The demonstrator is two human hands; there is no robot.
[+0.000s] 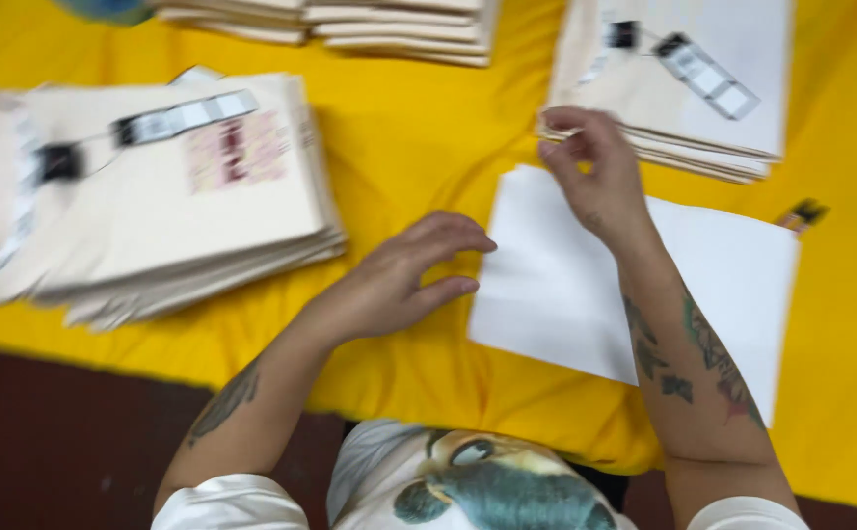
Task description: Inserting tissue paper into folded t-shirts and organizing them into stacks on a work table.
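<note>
A person leaned over a table covered in a yellow cloth, both bare forearms stretched forward. The right hand had reached to the near left corner of a stack of cream fabric pieces at the far right; its fingers were curled and appeared to pinch the edge of the top pieces, though blur hid exactly how many. The left hand hovered with fingers spread and loosely bent, holding nothing, its fingertips just beside the left edge of a white sheet that lay flat on the cloth under the right forearm.

To the left sat a taller cream stack, fanned unevenly at its lower edge, with a black clip and tag strip on top. More folded piles lined the far edge.

From where I stood, the likeliest slip was the pinch catching more than one layer, so that extra pieces would drag off and skew the right stack. The forearm resting over the white sheet could also shift or crease it. The left stack looked already loose enough to slide if nudged.

Open yellow cloth lay between the two stacks and in front of the left hand, giving room to move. The white sheet's lower corner sat near the table's front edge, where the cloth dropped away.
</note>
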